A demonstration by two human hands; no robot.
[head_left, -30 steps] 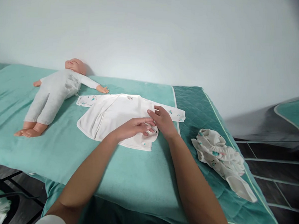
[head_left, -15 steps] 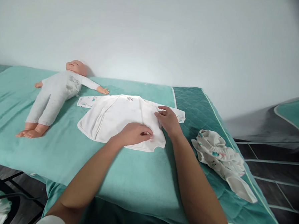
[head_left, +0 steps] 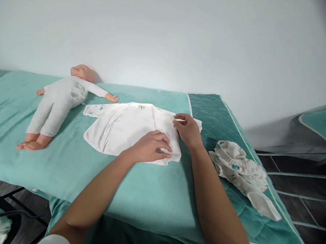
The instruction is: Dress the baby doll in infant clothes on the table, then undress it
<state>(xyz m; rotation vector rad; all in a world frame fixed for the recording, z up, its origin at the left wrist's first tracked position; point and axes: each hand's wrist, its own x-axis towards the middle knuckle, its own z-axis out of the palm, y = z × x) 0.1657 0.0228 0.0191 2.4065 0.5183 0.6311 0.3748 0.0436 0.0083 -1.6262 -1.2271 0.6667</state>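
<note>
Head view. A white long-sleeved shirt [head_left: 130,125] lies spread on the pale green sheet [head_left: 148,197] of a bed [head_left: 272,233], between the near and far edges, with its neck toward the far edge and its hem toward the near one. A small printed label [head_left: 141,107] shows at the neck. The sleeve nearer the doll, patterned in blue-green, points left; the other sleeve [head_left: 198,124], partly hidden, points toward the right edge.

The left hand [head_left: 153,147] rests palm down over the lower right part of the shirt, its fingers bent and slightly parted, the thumb held apart from them with a gap between. The right hand [head_left: 188,128] is at the shirt's right side, near the base of the sleeve; thumb and forefinger are close together, but whether they pinch cloth cannot be told.

To the left, a doll [head_left: 66,95] in a white suit lies on its back, its head near the far edge, its feet toward the near edge, one hand just beside the shirt. A crumpled printed garment [head_left: 239,173] lies along the right edge on the darker quilted cover [head_left: 207,106]. A plain wall [head_left: 167,38] rises behind the far edge; pale bars [head_left: 294,175] stand beyond the right edge, above a dark floor [head_left: 282,184].
</note>
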